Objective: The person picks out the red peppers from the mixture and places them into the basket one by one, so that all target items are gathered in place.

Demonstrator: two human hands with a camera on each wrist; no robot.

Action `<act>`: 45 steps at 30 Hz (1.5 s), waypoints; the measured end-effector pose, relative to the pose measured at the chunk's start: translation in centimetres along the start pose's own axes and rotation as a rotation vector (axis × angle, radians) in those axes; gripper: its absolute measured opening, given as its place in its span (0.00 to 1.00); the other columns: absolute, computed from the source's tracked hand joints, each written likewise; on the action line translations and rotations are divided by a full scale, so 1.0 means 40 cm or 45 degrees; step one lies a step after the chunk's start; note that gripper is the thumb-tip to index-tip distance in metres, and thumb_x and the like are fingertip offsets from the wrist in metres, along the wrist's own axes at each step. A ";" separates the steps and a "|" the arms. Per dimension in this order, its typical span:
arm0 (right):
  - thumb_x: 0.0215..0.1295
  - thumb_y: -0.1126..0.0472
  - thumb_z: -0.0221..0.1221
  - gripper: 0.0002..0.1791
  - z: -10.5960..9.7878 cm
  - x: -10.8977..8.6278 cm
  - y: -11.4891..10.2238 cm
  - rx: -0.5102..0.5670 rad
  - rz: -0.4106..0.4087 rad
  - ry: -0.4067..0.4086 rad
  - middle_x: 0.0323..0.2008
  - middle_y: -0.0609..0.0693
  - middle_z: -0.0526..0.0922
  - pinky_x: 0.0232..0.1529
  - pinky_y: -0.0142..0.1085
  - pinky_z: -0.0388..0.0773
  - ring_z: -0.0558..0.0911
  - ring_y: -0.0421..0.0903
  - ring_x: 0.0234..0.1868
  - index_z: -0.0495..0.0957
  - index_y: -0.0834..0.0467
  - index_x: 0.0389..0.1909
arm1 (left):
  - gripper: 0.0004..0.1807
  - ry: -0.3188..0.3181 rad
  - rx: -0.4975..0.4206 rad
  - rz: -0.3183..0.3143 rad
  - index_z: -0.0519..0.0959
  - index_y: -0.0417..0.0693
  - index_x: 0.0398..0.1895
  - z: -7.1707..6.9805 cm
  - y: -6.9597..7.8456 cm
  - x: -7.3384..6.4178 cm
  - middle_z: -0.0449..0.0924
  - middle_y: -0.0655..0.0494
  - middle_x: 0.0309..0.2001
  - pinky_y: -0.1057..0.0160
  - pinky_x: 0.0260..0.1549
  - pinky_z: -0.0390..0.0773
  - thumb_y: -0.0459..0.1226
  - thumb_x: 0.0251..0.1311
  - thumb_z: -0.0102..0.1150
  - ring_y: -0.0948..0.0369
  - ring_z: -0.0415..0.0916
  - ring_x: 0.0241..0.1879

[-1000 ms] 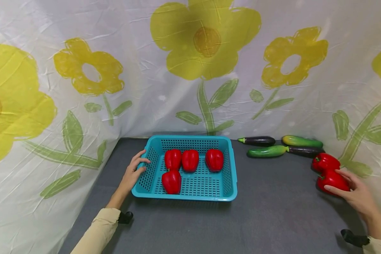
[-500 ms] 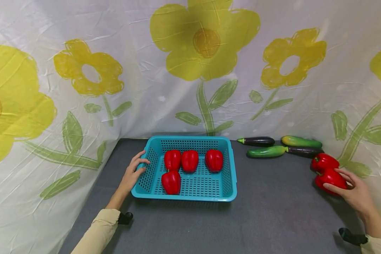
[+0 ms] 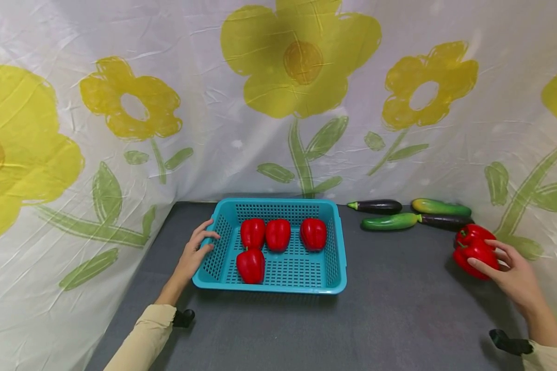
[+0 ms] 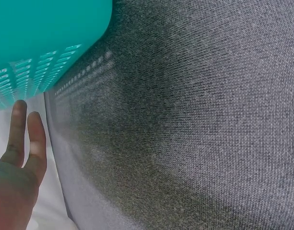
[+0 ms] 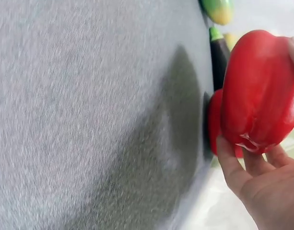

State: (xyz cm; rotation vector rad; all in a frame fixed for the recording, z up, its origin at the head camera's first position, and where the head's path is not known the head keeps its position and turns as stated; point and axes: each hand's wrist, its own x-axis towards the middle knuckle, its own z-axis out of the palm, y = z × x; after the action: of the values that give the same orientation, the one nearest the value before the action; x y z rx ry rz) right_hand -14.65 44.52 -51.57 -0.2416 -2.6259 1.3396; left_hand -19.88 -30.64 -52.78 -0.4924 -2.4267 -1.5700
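Far right over the grey table (image 3: 399, 319), the right hand (image 3: 515, 275) grips a red pepper (image 3: 476, 260) between thumb and fingers, near a second pepper (image 3: 473, 232); the left hand (image 3: 192, 257), fingers relaxed, touches a blue basket (image 3: 269, 288).

A glossy red bell pepper (image 3: 476, 259) is gripped between the thumb and fingers of the right hand (image 3: 515, 275), stem end facing away to the left, lobed base toward the palm; just behind it is another red pepper (image 3: 479, 231). The rectangular teal basket (image 3: 269, 288), slotted and upright, has the left hand (image 3: 194, 253) at its left rim and holds four red peppers (image 3: 277, 235), one nearer the front
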 end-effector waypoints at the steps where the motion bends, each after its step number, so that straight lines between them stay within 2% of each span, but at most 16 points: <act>1: 0.64 0.54 0.70 0.32 0.001 -0.001 -0.003 0.017 -0.006 -0.003 0.59 0.65 0.70 0.32 0.24 0.75 0.70 0.26 0.41 0.70 0.48 0.68 | 0.13 -0.001 -0.001 -0.003 0.78 0.32 0.51 0.000 0.002 0.000 0.53 0.39 0.76 0.39 0.53 0.60 0.21 0.68 0.47 0.39 0.45 0.75; 5: 0.65 0.57 0.69 0.32 0.004 -0.004 -0.010 0.097 -0.043 -0.022 0.57 0.47 0.69 0.34 0.23 0.75 0.72 0.28 0.44 0.70 0.47 0.68 | 0.12 -0.002 -0.002 -0.008 0.78 0.31 0.50 0.000 0.008 -0.001 0.53 0.37 0.76 0.44 0.54 0.61 0.22 0.70 0.47 0.41 0.45 0.75; 8: 0.65 0.59 0.69 0.34 0.007 -0.005 -0.014 0.121 -0.087 -0.039 0.59 0.41 0.67 0.34 0.24 0.76 0.72 0.30 0.47 0.69 0.47 0.71 | 0.12 -0.003 -0.002 -0.001 0.78 0.30 0.50 0.000 0.010 -0.003 0.53 0.35 0.75 0.53 0.54 0.63 0.22 0.70 0.47 0.41 0.46 0.75; 12: 0.65 0.60 0.68 0.36 0.014 -0.003 -0.021 0.116 -0.119 -0.054 0.59 0.40 0.67 0.32 0.29 0.79 0.72 0.30 0.47 0.68 0.47 0.73 | 0.12 -0.005 0.009 0.004 0.78 0.31 0.51 -0.001 0.012 -0.003 0.53 0.40 0.76 0.60 0.51 0.64 0.22 0.70 0.47 0.41 0.46 0.75; 15: 0.66 0.62 0.67 0.36 0.021 -0.001 -0.029 0.144 -0.134 -0.076 0.57 0.39 0.68 0.29 0.34 0.81 0.74 0.29 0.45 0.67 0.47 0.74 | 0.13 -0.007 0.023 -0.005 0.78 0.31 0.51 -0.002 0.008 -0.002 0.53 0.42 0.76 0.58 0.52 0.64 0.21 0.70 0.46 0.40 0.46 0.75; 19: 0.67 0.65 0.65 0.36 0.033 -0.001 -0.045 0.205 -0.161 -0.107 0.56 0.38 0.68 0.28 0.37 0.82 0.75 0.30 0.45 0.67 0.45 0.75 | 0.12 -0.014 0.018 -0.020 0.77 0.29 0.50 -0.003 0.000 -0.001 0.52 0.37 0.76 0.58 0.51 0.65 0.20 0.69 0.46 0.37 0.45 0.74; 22: 0.68 0.65 0.64 0.36 0.042 -0.002 -0.058 0.230 -0.158 -0.111 0.55 0.36 0.68 0.29 0.37 0.82 0.76 0.31 0.44 0.67 0.42 0.75 | 0.12 -0.018 0.008 -0.022 0.77 0.27 0.50 -0.002 0.001 0.000 0.52 0.34 0.75 0.60 0.50 0.66 0.20 0.68 0.46 0.35 0.46 0.73; 26: 0.70 0.65 0.63 0.35 0.057 -0.003 -0.072 0.283 -0.139 -0.119 0.54 0.36 0.69 0.31 0.33 0.81 0.77 0.31 0.42 0.66 0.41 0.74 | 0.12 -0.009 0.020 -0.014 0.78 0.29 0.50 0.000 0.005 -0.001 0.53 0.36 0.75 0.62 0.51 0.65 0.20 0.69 0.46 0.37 0.46 0.74; 31: 0.70 0.68 0.61 0.32 0.081 -0.001 -0.086 0.414 -0.123 -0.168 0.53 0.41 0.71 0.34 0.30 0.80 0.81 0.34 0.40 0.66 0.45 0.71 | 0.12 0.001 0.010 -0.001 0.78 0.31 0.51 0.001 0.002 -0.003 0.53 0.39 0.76 0.64 0.51 0.66 0.21 0.70 0.47 0.40 0.46 0.74; 34: 0.70 0.66 0.62 0.30 0.093 -0.001 -0.096 0.422 -0.103 -0.184 0.52 0.41 0.71 0.35 0.31 0.80 0.81 0.35 0.39 0.65 0.45 0.69 | 0.12 0.000 -0.003 0.006 0.78 0.31 0.51 0.000 -0.003 -0.004 0.53 0.37 0.76 0.65 0.51 0.66 0.21 0.70 0.47 0.39 0.46 0.74; 37: 0.70 0.64 0.62 0.30 0.106 -0.003 -0.104 0.414 -0.082 -0.189 0.51 0.41 0.71 0.36 0.31 0.80 0.81 0.36 0.38 0.65 0.45 0.68 | 0.12 -0.001 -0.007 0.001 0.78 0.31 0.51 -0.001 -0.004 -0.004 0.53 0.36 0.76 0.61 0.52 0.66 0.22 0.70 0.48 0.40 0.46 0.74; 41: 0.70 0.63 0.63 0.30 0.125 -0.006 -0.114 0.421 -0.071 -0.206 0.53 0.43 0.69 0.37 0.32 0.80 0.81 0.36 0.41 0.64 0.46 0.69 | 0.13 0.000 0.000 -0.003 0.78 0.30 0.51 -0.001 0.002 -0.003 0.53 0.39 0.76 0.49 0.54 0.63 0.21 0.69 0.47 0.39 0.45 0.75; 43: 0.71 0.62 0.62 0.31 0.134 -0.007 -0.118 0.408 -0.074 -0.208 0.56 0.44 0.68 0.39 0.29 0.79 0.78 0.35 0.46 0.63 0.46 0.70 | 0.13 -0.003 -0.005 -0.003 0.78 0.29 0.50 -0.002 0.011 -0.002 0.53 0.38 0.76 0.43 0.53 0.61 0.20 0.68 0.47 0.38 0.45 0.74; 45: 0.71 0.60 0.62 0.31 0.141 -0.008 -0.124 0.390 -0.073 -0.207 0.57 0.43 0.68 0.41 0.27 0.78 0.74 0.35 0.49 0.63 0.45 0.71 | 0.13 -0.011 -0.012 -0.012 0.77 0.26 0.50 -0.002 0.037 0.000 0.53 0.35 0.75 0.40 0.53 0.60 0.19 0.67 0.46 0.36 0.45 0.74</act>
State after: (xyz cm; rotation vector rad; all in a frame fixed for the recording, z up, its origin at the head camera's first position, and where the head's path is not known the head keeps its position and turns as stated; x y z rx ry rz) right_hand -15.99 37.15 -50.83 -0.0135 -2.4796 1.7809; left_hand -19.31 -30.16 -51.49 -0.4912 -2.4324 -1.5874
